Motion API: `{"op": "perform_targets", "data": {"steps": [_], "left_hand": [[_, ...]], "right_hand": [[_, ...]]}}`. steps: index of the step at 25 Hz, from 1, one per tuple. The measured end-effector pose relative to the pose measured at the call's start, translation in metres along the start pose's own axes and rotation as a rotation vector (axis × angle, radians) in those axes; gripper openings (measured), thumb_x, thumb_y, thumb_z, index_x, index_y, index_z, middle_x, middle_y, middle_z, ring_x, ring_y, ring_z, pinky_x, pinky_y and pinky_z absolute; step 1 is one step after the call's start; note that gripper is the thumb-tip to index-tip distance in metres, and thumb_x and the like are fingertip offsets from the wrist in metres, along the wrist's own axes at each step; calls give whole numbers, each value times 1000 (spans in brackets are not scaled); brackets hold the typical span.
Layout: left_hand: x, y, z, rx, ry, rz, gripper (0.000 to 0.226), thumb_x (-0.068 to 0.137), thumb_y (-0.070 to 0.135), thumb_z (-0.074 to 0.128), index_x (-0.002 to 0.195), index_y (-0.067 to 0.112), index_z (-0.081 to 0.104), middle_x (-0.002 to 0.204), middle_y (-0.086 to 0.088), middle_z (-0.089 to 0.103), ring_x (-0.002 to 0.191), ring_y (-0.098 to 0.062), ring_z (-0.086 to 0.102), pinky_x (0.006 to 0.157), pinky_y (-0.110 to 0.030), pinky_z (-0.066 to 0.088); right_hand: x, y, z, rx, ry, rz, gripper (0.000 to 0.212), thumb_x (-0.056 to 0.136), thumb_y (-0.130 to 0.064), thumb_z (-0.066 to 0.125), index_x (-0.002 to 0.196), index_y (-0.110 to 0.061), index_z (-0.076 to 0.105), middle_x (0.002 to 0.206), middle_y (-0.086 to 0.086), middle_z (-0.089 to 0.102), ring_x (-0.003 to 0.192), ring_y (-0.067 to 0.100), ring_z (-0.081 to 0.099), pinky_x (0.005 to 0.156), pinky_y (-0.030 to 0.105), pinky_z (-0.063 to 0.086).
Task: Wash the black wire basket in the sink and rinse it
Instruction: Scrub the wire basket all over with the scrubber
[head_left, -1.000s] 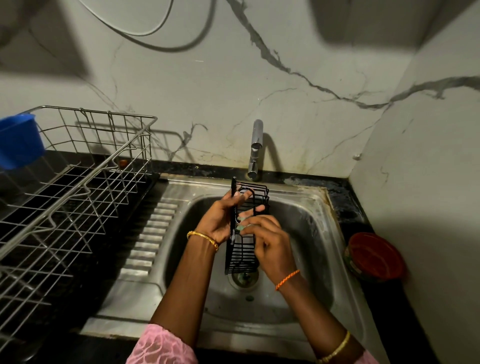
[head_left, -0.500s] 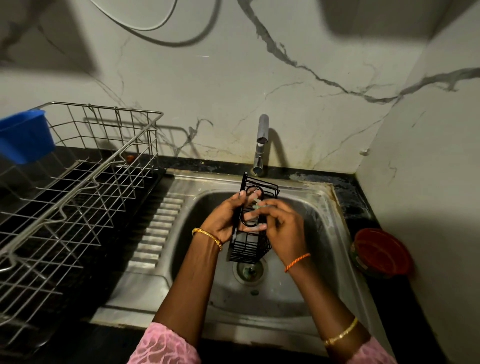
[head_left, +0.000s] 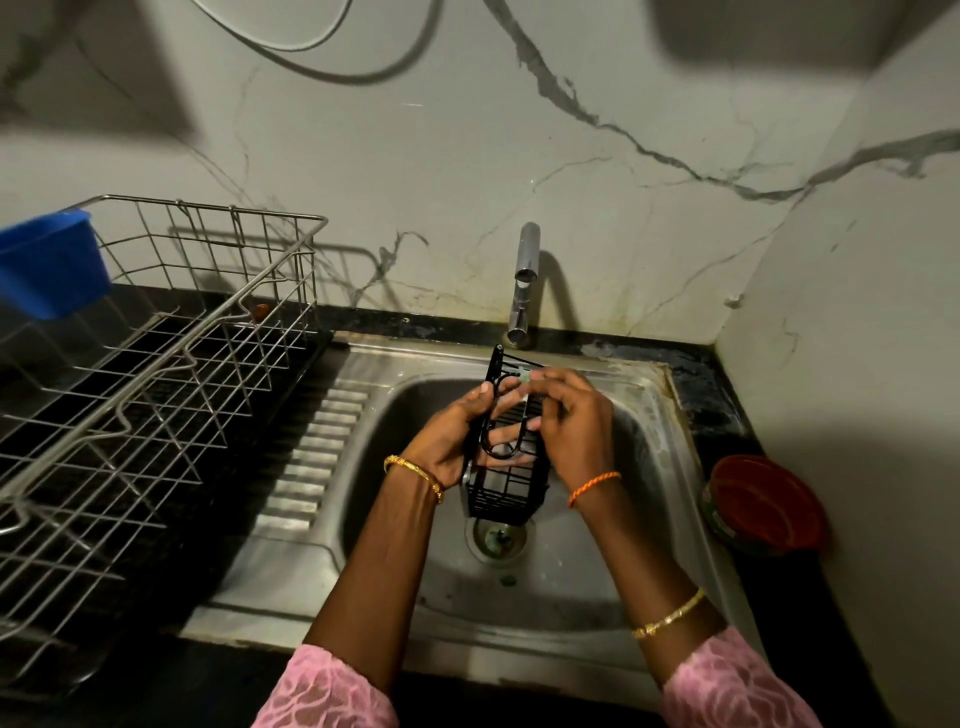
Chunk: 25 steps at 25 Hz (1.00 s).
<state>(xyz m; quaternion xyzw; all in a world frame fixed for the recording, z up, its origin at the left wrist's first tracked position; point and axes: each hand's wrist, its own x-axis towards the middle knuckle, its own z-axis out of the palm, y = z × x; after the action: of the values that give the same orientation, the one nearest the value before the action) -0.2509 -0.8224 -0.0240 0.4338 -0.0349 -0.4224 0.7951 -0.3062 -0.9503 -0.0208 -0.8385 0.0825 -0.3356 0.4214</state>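
The basket (head_left: 506, 467) is held on end above the sink (head_left: 597, 613) bowl, directly over the drain (head_left: 496, 538) and below the tap (head_left: 524, 283). It is gripped from the left by the left hand (head_left: 452, 441), fingers curled round its frame. The right hand (head_left: 574, 423) is closed on its upper right side, where a small pale green item (head_left: 523, 375) is pinched against the wire. A wire rack (head_left: 156, 364) stands on the worktop (head_left: 711, 379) to the left, a red container (head_left: 763, 504) to the right.
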Motion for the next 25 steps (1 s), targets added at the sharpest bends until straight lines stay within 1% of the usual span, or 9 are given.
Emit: {"op": "perform_targets", "data": {"steps": [3, 5, 7, 12, 15, 17, 21, 23, 25], "left_hand": [[2, -3, 1, -30, 6, -7, 32, 102, 30, 33, 120, 19, 57, 110, 4, 69, 85, -19, 71, 68, -47, 58], [3, -4, 1, -2, 17, -20, 31, 102, 30, 34, 118, 20, 59, 116, 3, 65, 88, -19, 69, 67, -46, 59], [3, -5, 0, 33, 26, -26, 29, 102, 30, 36, 115, 20, 60, 113, 0, 67, 91, -23, 67, 69, -48, 58], [-3, -8, 1, 64, 33, -18, 30, 103, 28, 33, 119, 20, 58, 95, 0, 72, 75, -19, 72, 68, -44, 58], [-4, -10, 4, 74, 66, -22, 28, 102, 34, 35, 110, 19, 58, 79, -3, 55, 58, -14, 65, 53, -33, 59], [-4, -9, 4, 50, 81, -15, 36, 100, 42, 34, 101, 15, 59, 80, -5, 53, 55, -14, 59, 47, -26, 53], [-8, -13, 3, -45, 41, -28, 50, 99, 49, 27, 103, 14, 62, 81, -7, 68, 67, -19, 65, 55, -30, 55], [-12, -16, 5, -32, 9, -30, 54, 99, 52, 21, 110, 16, 61, 82, -5, 68, 67, -18, 64, 54, -28, 53], [-14, -17, 9, 3, 15, -13, 55, 99, 51, 19, 120, 19, 59, 93, -5, 67, 73, -16, 63, 54, -24, 51]], "right_hand": [[-38, -3, -2, -27, 26, -109, 38, 75, 11, 43, 81, -11, 74, 96, -6, 60, 96, 6, 53, 87, 8, 41], [-45, 0, -2, -37, 23, -115, 40, 71, 15, 45, 81, -11, 74, 94, -3, 62, 95, 8, 54, 87, 0, 35], [-28, 3, 0, -70, 30, -88, 40, 71, 19, 48, 82, -9, 74, 92, 4, 66, 92, 13, 56, 87, 0, 35], [12, -5, 8, -7, 7, 65, 26, 79, 14, 52, 83, -1, 72, 94, 12, 67, 85, 14, 60, 77, 3, 44], [10, -11, 14, 9, -60, 15, 27, 77, 15, 52, 82, -2, 72, 95, 11, 67, 92, 18, 61, 84, 22, 50], [2, -15, 17, -41, -86, -87, 30, 72, 18, 52, 83, -2, 72, 95, 13, 68, 94, 17, 56, 89, 17, 43], [-23, -11, 14, -89, -87, -179, 34, 69, 20, 54, 90, 0, 71, 99, 17, 67, 100, 10, 51, 95, 0, 27], [-33, -6, 11, -113, -80, -232, 33, 69, 17, 57, 92, -2, 71, 99, 15, 67, 102, 11, 49, 97, 1, 28], [-38, -4, 10, -139, -107, -270, 28, 72, 11, 60, 94, -3, 71, 100, 13, 66, 103, 12, 48, 95, 7, 32]]}}
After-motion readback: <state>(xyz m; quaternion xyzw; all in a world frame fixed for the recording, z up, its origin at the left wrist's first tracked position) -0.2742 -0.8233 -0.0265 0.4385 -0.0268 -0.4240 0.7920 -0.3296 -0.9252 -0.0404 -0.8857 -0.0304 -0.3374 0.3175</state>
